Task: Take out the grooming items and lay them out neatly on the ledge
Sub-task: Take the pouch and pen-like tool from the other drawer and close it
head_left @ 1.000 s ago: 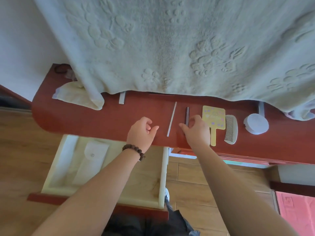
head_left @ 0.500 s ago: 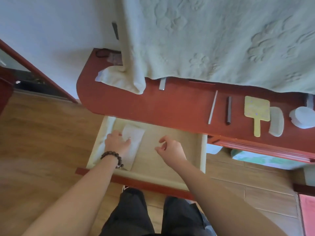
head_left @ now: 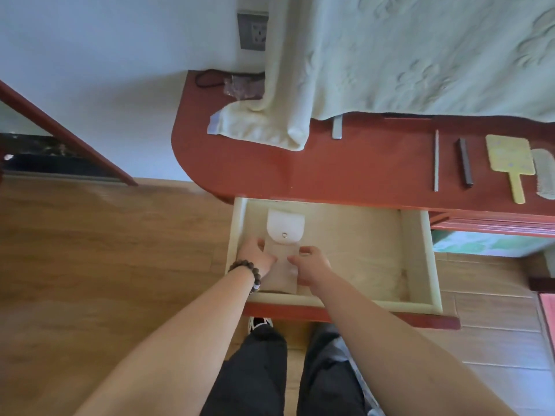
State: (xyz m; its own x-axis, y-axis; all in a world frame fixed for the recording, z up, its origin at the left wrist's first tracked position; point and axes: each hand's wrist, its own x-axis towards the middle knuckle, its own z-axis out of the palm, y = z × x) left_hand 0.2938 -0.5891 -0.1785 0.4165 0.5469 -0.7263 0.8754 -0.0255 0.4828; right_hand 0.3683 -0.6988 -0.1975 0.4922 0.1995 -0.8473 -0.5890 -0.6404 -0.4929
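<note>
A pale beige snap-flap pouch [head_left: 285, 232] lies in the open cream drawer [head_left: 420, 250], at its left side. My left hand [head_left: 255, 255] grips the pouch's left edge and my right hand [head_left: 310, 264] grips its right edge, covering the lower half. On the red ledge [head_left: 345, 169] above, at the right, lie a thin grey nail file [head_left: 436, 160], a dark stick [head_left: 465, 162], a yellow hand mirror [head_left: 510, 159] and a pale comb [head_left: 545, 175], side by side. The comb is cut off by the frame edge.
A large pale towel [head_left: 390, 55] hangs over the back of the ledge, one corner folded onto it. A hair tie and small wrapper [head_left: 237, 84] sit at the ledge's far left corner. A wall socket [head_left: 252, 31] is above. Wooden floor lies to the left.
Both hands left the ledge and dropped into the drawer. The left reached the pouch first; the right has now joined it on the other edge. The view swung left and down.
</note>
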